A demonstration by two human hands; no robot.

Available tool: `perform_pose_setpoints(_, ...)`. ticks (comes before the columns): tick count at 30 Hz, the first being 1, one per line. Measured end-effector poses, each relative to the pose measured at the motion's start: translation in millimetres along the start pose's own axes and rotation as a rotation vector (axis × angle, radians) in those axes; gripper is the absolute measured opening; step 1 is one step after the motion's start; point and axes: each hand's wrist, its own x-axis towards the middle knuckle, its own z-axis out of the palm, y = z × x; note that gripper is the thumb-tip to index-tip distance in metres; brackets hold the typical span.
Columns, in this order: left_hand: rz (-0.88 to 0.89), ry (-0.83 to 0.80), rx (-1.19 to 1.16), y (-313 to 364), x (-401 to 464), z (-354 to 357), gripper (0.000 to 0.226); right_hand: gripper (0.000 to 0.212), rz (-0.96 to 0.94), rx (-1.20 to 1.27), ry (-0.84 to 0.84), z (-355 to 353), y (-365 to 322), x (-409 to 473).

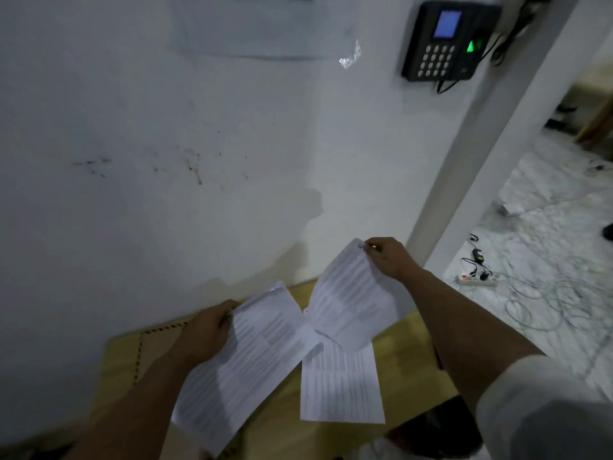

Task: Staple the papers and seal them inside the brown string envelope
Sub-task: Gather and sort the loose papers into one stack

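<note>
My left hand (202, 330) grips the left edge of a printed white sheet (245, 360) held above a small yellowish table (408, 353). My right hand (386, 257) pinches the top corner of a second printed sheet (351, 300), lifted and tilted toward the wall. A third printed sheet (341, 386) lies flat on the table below them. A brown envelope (156, 343) with a red-dotted border lies under my left hand, mostly hidden. No stapler shows.
A white wall stands right behind the table. On it hang a black keypad device (444, 41) with a lit screen, and taped paper higher up. To the right, a power strip (477, 280) and loose cables lie on the marble floor.
</note>
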Motion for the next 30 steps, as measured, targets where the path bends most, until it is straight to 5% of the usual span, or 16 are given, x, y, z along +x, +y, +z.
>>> perform_pose_setpoints(5, 0.120, 0.124, -0.039, 40.2, -25.3, -58.7, 0.031, 0.025, -0.150, 0.152, 0.006, -16.9, -102.2, -38.0)
perform_pose_setpoints(12, 0.184, 0.245, -0.115, 81.4, -51.5, -105.1, 0.041, 0.023, -0.164, 0.337, -0.206, -15.4, -199.7, -83.3)
perform_pose_setpoints(15, 0.143, 0.254, -0.166, 91.5, -60.3, -116.8, 0.052, 0.026, -0.158, 0.390, -0.288, -16.8, -220.3, -97.1)
perform_pose_setpoints(20, 0.046, 0.264, -0.123, 99.8, -66.6, -125.5, 0.018, 0.030, -0.223, 0.439, -0.318, -18.4, -237.7, -116.3)
perform_pose_setpoints(23, -0.032, 0.277, -0.147, 97.9, -65.3, -124.6, 0.017, 0.029, -0.242, 0.462, -0.312, -14.3, -238.8, -119.5)
perform_pose_setpoints(30, -0.069, 0.275, -0.242, 105.4, -62.7, -120.9, 0.013, 0.020, -0.369, 0.279, -0.155, -8.9, -232.4, -120.7)
